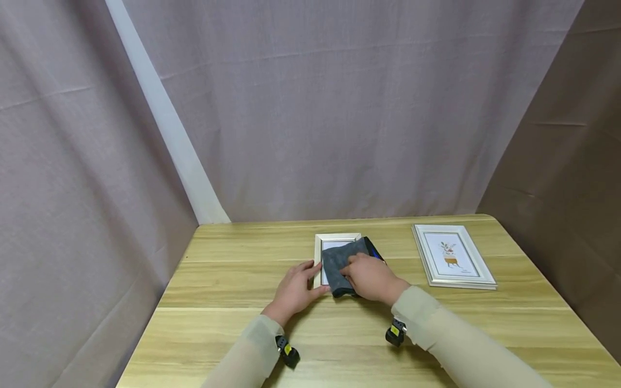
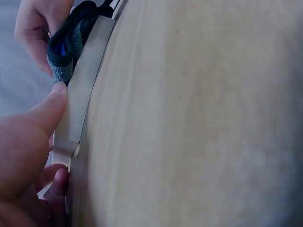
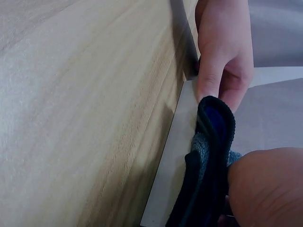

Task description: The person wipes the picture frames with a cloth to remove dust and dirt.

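A white picture frame (image 1: 317,250) lies flat on the wooden table, partly covered by a folded grey cloth (image 1: 336,264) with a dark edge. At its lower left corner, my left hand (image 1: 296,291) grips the frame, thumb on the near side and fingers along the left side. My right hand (image 1: 372,277) holds the cloth against the glass with bent fingers. In the left wrist view, the left thumb touches the frame's side (image 2: 85,90) right beside the cloth (image 2: 62,71). The cloth's looped fold (image 3: 215,123) hangs over the near edge in the right wrist view; some right fingers are hidden.
To the right on the table (image 1: 233,258) lies a second white frame (image 1: 448,256) with a picture of a plant in an orange pot. Grey curtains (image 1: 339,118) stand behind the table and at its left; a brownish one hangs at the right.
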{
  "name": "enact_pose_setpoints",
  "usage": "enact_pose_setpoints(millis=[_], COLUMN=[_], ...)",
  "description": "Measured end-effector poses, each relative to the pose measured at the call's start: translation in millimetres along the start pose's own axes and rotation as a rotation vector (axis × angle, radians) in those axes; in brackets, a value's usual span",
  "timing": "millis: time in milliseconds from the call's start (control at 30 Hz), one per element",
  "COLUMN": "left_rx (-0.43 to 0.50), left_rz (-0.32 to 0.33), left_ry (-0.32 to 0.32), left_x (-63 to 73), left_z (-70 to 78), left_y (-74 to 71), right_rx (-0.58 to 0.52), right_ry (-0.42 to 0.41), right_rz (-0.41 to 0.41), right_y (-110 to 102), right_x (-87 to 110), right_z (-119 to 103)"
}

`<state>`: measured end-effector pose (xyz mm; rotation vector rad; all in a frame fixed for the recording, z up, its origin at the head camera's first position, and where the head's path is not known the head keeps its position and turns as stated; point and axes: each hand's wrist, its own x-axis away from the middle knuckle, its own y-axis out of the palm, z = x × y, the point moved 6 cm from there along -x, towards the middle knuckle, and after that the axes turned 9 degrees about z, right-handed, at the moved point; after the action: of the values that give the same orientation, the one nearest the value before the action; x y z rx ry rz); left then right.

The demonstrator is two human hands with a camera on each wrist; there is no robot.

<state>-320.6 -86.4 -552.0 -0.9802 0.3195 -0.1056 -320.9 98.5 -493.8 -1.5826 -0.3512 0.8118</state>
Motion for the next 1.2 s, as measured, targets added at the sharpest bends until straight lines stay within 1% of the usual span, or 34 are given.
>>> enact_pose_setpoints(millis=[133, 300, 433, 633, 900, 1067, 1200], left_rx=[0.006, 0.016, 0.034, 0.03, 0.036, 0.043, 0.045], left_rz=[0.002, 0.016, 0.009, -0.001, 0.006, 0.012, 0.009], left_ry=[0.004, 0.008, 0.001, -0.008, 0.024, 0.029, 0.023], left_x=[-0.3, -1.3, -0.8, -0.3, -2.7, -1.2, -0.6], left_z=[-1.3, -2.7, -1.7, -0.1, 0.7, 0.6, -0.4], left_y=[0.9, 0.9, 0.4, -0.8, -1.9, -1.9, -1.0], right_rx=[0.039, 0.095, 0.118, 0.132, 0.121, 0.135, 0.152], right_ry=[0.006, 0.009, 0.012, -0.002, 0.037, 0.033, 0.045], right_rz=[-0.023, -0.075, -0.107, -0.102, -0.15, -0.142, -0.135], right_y=[1.6, 2.6, 3.5, 3.5, 6.1, 4.4, 9.4], right_x=[-1.4, -5.1, -8.0, -14.5, -20.6, -24.5, -28.5], right_z=[-3.0, -7.8, -8.2, -5.7, -1.1, -6.0, -6.0])
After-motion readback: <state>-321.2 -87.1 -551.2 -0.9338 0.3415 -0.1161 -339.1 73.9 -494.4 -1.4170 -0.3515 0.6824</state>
